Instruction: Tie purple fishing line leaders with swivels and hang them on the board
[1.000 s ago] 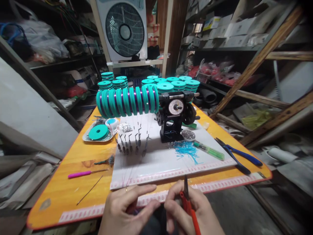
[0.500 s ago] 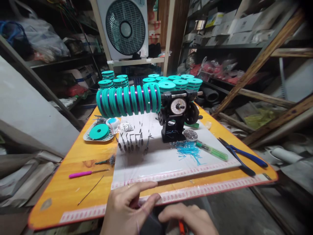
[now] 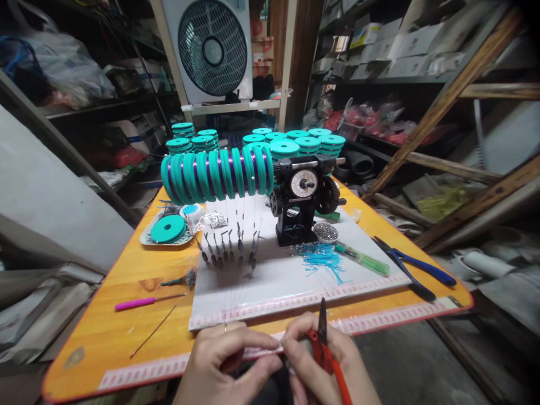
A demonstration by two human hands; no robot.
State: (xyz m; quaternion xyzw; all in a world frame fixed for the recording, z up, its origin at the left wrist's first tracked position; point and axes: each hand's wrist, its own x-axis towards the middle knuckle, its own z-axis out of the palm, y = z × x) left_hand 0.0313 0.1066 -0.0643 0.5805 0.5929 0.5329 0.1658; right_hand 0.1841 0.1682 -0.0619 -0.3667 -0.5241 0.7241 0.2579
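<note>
My left hand [image 3: 234, 360] is closed at the table's front edge, thumb and forefinger pinched near a tiny pale bit; thin fishing line [image 3: 228, 306] runs down behind it. Close against it, my right hand [image 3: 318, 360] pinches at the same spot. Tucked in its fingers are red-handled scissors [image 3: 341, 379], dark blade pointing up. Beyond the hands, a row of teal foam spools [image 3: 217, 174] wound with purple line sits on a black hand-cranked winder [image 3: 297, 197]. Several small dark sinkers [image 3: 223, 256] hang on lines below the spools, over a white board [image 3: 261, 287].
Blue-handled pliers [image 3: 415, 270], a green-capped cutter [image 3: 365, 260], blue snippets [image 3: 323, 259] and a bowl of metal bits [image 3: 325, 232] lie to the right. At left are a pink-handled hook [image 3: 139, 304], a needle [image 3: 152, 332] and a tray [image 3: 147, 239]. Stacked spools [image 3: 284, 147] stand behind.
My right hand has risen and moved to my left fingertips, bringing the scissors into fuller view. My left thumb and forefinger have closed together. The view has shifted slightly.
</note>
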